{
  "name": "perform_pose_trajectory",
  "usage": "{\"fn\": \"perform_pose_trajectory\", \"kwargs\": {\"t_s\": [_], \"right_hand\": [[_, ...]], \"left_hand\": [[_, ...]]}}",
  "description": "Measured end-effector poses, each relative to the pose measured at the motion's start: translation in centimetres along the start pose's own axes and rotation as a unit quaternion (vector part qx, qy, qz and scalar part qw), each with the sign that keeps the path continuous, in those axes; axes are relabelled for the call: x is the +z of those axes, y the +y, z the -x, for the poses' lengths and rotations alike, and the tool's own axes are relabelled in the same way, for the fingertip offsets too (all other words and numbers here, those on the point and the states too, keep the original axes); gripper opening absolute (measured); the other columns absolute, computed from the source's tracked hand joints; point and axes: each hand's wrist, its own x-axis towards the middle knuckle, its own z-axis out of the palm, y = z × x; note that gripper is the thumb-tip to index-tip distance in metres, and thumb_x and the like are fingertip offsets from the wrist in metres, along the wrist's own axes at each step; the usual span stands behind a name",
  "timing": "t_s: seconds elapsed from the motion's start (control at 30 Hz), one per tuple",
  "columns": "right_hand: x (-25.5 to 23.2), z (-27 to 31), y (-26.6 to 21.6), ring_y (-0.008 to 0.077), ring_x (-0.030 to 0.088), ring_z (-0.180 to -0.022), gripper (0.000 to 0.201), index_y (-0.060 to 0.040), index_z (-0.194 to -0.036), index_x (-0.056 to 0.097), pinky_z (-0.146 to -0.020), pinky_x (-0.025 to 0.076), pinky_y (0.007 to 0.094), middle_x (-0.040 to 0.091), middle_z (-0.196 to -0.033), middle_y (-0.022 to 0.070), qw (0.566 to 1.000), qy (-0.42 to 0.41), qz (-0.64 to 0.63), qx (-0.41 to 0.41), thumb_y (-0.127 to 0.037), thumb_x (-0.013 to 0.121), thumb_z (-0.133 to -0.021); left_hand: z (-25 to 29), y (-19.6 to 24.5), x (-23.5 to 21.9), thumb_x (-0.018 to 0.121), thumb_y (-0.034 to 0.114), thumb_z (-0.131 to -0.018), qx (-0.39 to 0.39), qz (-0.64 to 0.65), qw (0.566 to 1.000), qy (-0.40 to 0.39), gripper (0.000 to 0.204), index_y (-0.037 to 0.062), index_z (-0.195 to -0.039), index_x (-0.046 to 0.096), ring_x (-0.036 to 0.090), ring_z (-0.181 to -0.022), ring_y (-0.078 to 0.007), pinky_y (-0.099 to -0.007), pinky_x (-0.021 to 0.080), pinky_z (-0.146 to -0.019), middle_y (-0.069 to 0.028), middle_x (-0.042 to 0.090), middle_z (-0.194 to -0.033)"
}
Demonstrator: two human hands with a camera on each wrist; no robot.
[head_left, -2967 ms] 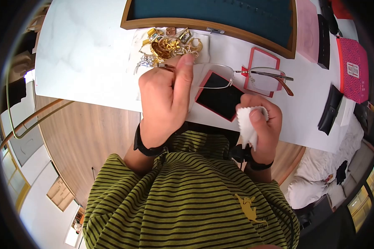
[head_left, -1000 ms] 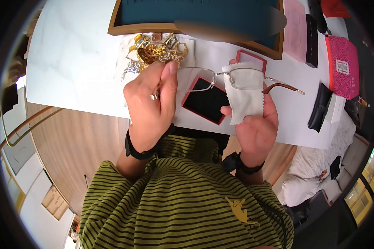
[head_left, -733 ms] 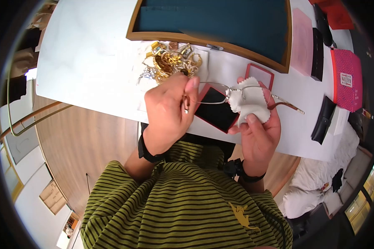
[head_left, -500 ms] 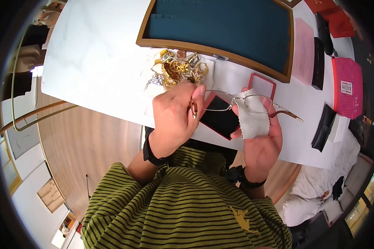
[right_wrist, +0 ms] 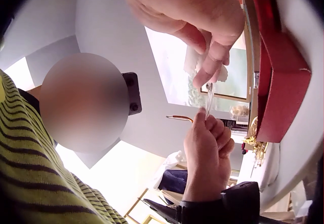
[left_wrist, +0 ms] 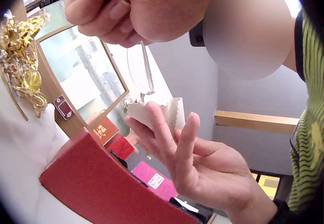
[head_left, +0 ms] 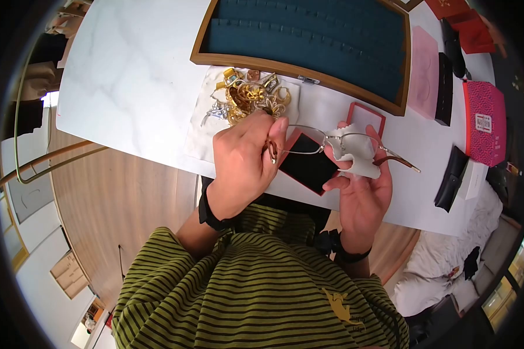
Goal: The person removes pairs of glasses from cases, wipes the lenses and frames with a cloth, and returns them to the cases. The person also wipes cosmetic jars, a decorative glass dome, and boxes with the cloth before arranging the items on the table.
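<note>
In the head view, my left hand pinches a pair of thin metal-framed eyeglasses at one end, near a brown temple tip. My right hand holds a white zigzag-edged cleaning cloth against the far lens, with its fingers behind. The other temple sticks out to the right past that hand. From the left wrist, the cloth shows at the lens, between the right fingers. Part of the right thumb is hidden by the cloth. The right wrist view shows the left fist on the frame.
Below the glasses lies an open red box with a dark inside; its red-rimmed lid is beyond. A heap of gold and silver jewelry rests on white cloth. Behind stands a wooden-framed teal tray. Right: pink bag, black case.
The right hand has brought the cloth up from beside the table edge to the far lens, and the cloth has folded and shifted there. The left hand keeps its grip on the eyeglasses.
</note>
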Motion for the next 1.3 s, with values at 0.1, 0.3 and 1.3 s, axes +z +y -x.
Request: {"fn": "perform_pose_trajectory", "kwargs": {"t_s": [0.1,0.3,1.3], "right_hand": [[-0.3,-0.2,0.4,0.0376,0.063,-0.100,0.051,0.0090,-0.137,0.022,-0.062,0.061,0.0365,0.043,-0.129,0.0332,0.999,0.009,-0.049,-0.011,-0.002,0.043,-0.091],[-1.5,-0.2,1.2,0.0236,0.065,-0.068,0.030,0.0101,-0.116,0.046,-0.045,0.049,0.0269,0.061,-0.103,0.0267,0.999,0.040,-0.034,0.002,-0.010,0.045,-0.095],[-1.8,-0.7,2.9,0.0171,0.055,-0.060,0.020,0.0031,-0.084,0.061,-0.051,0.039,0.0301,0.064,-0.077,0.0108,0.975,0.181,-0.053,-0.118,-0.015,0.057,-0.093]], "left_hand": [[0.1,-0.1,0.0,0.060,0.003,-0.082,0.010,0.012,1.000,-0.014,0.019,0.0010,-0.067,0.049,0.046,-0.046,-0.0302,-0.0348,0.037,-0.044,-0.0116,0.046,-0.059],[0.3,0.2,0.0,0.066,0.004,-0.076,0.102,-0.006,0.994,-0.031,0.020,0.0033,-0.066,0.049,0.046,-0.045,-0.0261,-0.0337,0.036,-0.041,-0.0087,0.046,-0.061],[1.4,0.5,1.1,0.061,0.010,-0.087,0.098,-0.001,0.995,-0.031,0.025,0.0002,-0.067,0.050,0.040,-0.045,-0.0239,-0.0298,0.035,-0.045,-0.0094,0.040,-0.056]]}}
